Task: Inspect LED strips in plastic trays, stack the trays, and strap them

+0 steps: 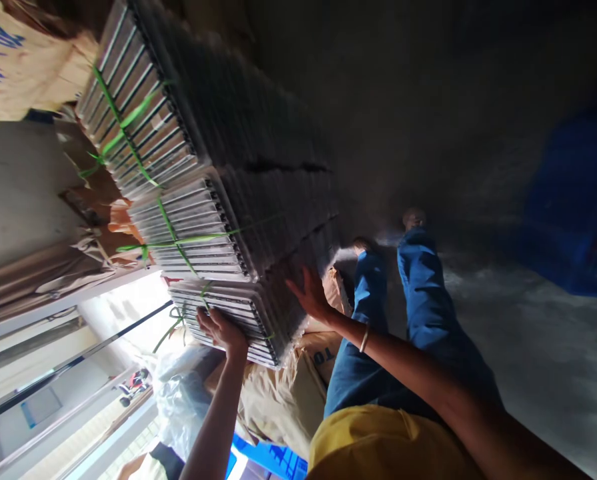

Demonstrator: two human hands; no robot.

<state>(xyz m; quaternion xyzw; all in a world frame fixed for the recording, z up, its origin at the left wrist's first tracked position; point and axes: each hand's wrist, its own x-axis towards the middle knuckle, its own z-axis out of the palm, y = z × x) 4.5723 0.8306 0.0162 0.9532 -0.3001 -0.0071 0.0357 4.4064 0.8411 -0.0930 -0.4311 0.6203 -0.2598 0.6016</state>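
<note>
Three bundles of thin, dark, tray-like sheets stand side by side: a far bundle (138,100), a middle bundle (193,227) and the nearest bundle (248,307). Green twine (171,233) is tied round them. Across the ridged end of the nearest bundle lies my left hand (223,331), its fingers extended beside the twine. On the dark broad side of that same bundle rests my right hand (311,293), fingers spread apart. The hidden side of the bundle does not show. Motion blurs the dark faces.
Brown paper sacks (278,393) lie under and beside the nearest bundle. Clear plastic wrap (181,380) is at lower left, a blue crate (273,457) near my waist. A blue container (573,207) stands on the dark floor at right. A printed sack (33,63) sits upper left.
</note>
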